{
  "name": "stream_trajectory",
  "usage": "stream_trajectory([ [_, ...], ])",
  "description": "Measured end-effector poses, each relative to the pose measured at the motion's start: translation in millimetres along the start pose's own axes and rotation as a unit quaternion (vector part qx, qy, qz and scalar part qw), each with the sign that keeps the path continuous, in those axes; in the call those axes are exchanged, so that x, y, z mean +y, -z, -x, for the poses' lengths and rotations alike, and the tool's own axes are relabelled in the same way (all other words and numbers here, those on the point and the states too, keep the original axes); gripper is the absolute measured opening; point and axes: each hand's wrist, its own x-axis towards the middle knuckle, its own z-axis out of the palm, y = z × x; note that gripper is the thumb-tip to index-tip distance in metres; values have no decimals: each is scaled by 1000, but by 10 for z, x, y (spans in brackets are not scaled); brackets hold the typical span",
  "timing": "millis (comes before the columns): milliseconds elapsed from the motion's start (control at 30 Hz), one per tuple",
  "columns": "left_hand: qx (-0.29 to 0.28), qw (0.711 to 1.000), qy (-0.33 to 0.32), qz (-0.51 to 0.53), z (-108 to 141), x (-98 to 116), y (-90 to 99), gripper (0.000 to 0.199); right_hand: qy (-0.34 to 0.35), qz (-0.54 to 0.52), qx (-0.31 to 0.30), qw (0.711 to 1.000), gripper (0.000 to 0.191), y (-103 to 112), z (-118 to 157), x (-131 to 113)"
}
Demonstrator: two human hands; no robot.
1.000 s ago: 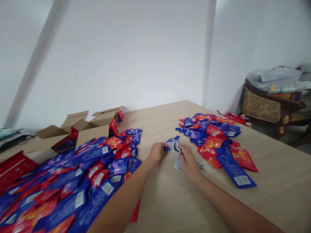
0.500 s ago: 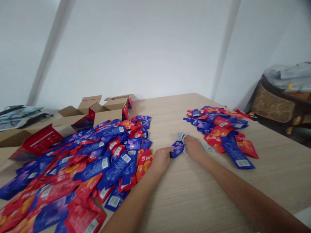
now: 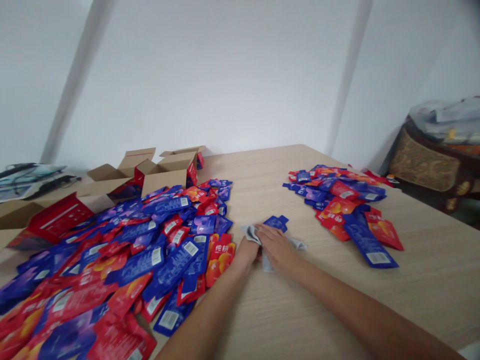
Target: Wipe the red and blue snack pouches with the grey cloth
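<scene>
Half a second ago we saw our left hand [image 3: 249, 254] pinching a purple-blue pouch by its end; now a dark blue pouch [image 3: 276, 223] lies on the desk [image 3: 258, 192] just beyond our right hand [image 3: 278, 250], and our left hand has come in against the right one. Our right fingers are bent over a grey cloth [image 3: 268, 263], gripping it, and it has shifted leftward with them. We cannot tell whether our left fingers are open or closed, as the cloth and the right hand cover them.

Between the left heap of red and blue pouches [image 3: 159, 240] and the smaller right heap [image 3: 335, 195], a strip of desk runs from our hands to the far edge by the white wall. The desk's right edge slants past the right heap towards us.

The lower end of the dark blue pouch is partly hidden behind our right hand and its print is blurred. The left heap and the carved chair [image 3: 423, 155] are cut off by the frame.
</scene>
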Motion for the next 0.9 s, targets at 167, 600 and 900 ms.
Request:
stream_trajectory([
  [167, -85, 994, 63, 8, -18, 22, 42, 27, -96, 115, -79, 986, 50, 54, -86, 276],
  [600, 96, 950, -207, 213, 123, 705, 633, 8, -202, 168, -14, 965, 48, 127, 50, 719],
  [900, 63, 964, -170, 193, -190, 889, 432, 34, -179, 127, -26, 975, 48, 146, -25, 445],
])
